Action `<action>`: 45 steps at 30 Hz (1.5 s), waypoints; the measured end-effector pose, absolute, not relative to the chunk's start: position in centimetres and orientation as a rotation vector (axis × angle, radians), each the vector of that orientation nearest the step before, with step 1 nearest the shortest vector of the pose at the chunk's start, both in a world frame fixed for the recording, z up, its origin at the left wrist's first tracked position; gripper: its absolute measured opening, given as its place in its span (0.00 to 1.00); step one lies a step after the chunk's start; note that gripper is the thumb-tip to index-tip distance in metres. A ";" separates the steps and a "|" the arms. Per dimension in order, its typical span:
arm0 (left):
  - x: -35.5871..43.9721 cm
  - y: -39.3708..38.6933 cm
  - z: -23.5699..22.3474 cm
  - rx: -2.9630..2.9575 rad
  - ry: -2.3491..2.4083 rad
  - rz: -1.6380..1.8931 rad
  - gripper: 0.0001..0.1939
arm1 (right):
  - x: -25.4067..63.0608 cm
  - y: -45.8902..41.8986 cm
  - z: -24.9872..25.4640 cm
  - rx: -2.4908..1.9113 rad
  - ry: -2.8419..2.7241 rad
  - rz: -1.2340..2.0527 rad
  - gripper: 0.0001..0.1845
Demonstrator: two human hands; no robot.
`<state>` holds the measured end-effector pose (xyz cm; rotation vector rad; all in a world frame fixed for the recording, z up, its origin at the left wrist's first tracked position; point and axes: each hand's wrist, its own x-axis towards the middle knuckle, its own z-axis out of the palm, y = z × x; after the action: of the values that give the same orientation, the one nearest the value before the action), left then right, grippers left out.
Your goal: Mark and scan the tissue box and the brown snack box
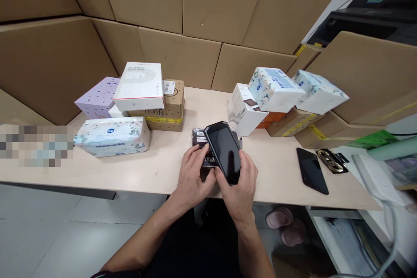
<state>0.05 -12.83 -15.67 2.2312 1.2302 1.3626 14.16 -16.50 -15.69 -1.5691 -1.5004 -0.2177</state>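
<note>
A black smartphone (224, 150) with a thick grey-edged frame is tilted up over the table's near edge, its screen dark. My right hand (241, 182) is closed around its lower end, thumb on the near left corner and fingers along the right edge. Beneath the phone lies a dark printed box (199, 137), partly covered by it. My left hand (193, 178) is closed on the box's near left part, fingers over its side and top, thumb by its near edge. The left fingertips come close to the phone; whether they touch it is unclear.
At left on the table (169, 160) are a tissue pack (112, 137), a white power bank box (140, 87), a purple box (97, 97) and a carton (167, 119). More tissue packs (275, 89) sit on boxes at right, near a dark tablet-like slab (312, 169). Cardboard walls stand behind.
</note>
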 end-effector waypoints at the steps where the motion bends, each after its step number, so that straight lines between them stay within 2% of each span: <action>1: 0.0 -12.8 -15.7 2.233 1.231 1.363 0.33 | 14.1 -16.5 -15.7 -1.570 -1.498 -0.216 0.39; 27: 0.1 -12.8 -16.0 2.222 1.239 1.384 0.34 | 14.6 -16.6 -15.3 -1.557 -1.452 -0.162 0.40; 33: -0.1 -12.9 -15.9 2.239 1.222 1.370 0.33 | 18.2 -17.9 -14.9 -1.685 -1.283 -0.284 0.42; 40: 0.0 -12.8 -16.2 2.266 1.195 1.386 0.34 | 24.6 -19.8 -17.4 -1.895 -1.262 -0.456 0.40; 45: -0.2 -12.8 -15.8 2.397 1.185 1.349 0.26 | 26.4 -19.5 -19.2 -1.999 -1.286 -0.435 0.43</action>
<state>-0.23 -12.82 -15.83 2.3972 1.1852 1.3486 26.43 -19.48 -19.20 -1.9988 -1.2864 -0.4353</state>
